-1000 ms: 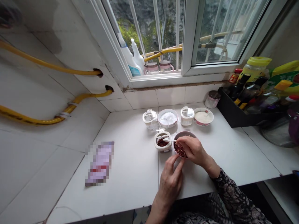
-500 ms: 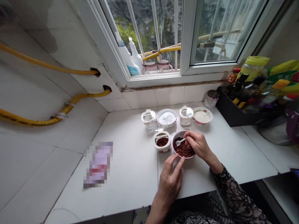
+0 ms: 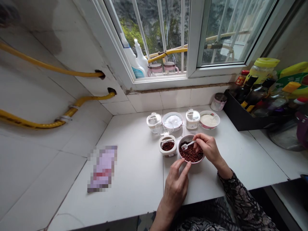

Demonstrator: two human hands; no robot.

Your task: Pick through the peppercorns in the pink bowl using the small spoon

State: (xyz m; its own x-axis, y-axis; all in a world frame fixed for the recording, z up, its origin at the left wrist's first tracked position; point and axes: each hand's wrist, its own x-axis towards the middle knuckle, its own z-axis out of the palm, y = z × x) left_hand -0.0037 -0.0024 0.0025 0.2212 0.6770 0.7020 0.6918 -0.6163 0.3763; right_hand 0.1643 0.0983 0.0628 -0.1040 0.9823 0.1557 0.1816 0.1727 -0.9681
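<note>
My right hand [image 3: 209,150] pinches the handle of a small white measuring spoon [image 3: 189,145]; its scoop end is over a bowl [image 3: 182,140] of dark red-brown grains, probably peppercorns [image 3: 192,154]. Whether the scoop holds any grains is too small to tell. My left hand [image 3: 176,181] grips the bowl's near rim with its thumb and a fingertip. Just left of the bowl stands a seasoning jar [image 3: 167,153], its clear lid raised, with the same grains inside.
Behind are two lidded jars [image 3: 154,122], a bowl of white crystals [image 3: 172,121] and a flowered bowl of pale powder [image 3: 209,120]. A black box [image 3: 247,117] of bottles stands at right. A pixelated purple item [image 3: 103,168] lies left, below yellow pipes [image 3: 67,117].
My right hand and the spoon have shifted slightly right, and the scoop now shows more clearly above the grains. The left hand stays at the bowl's rim.
</note>
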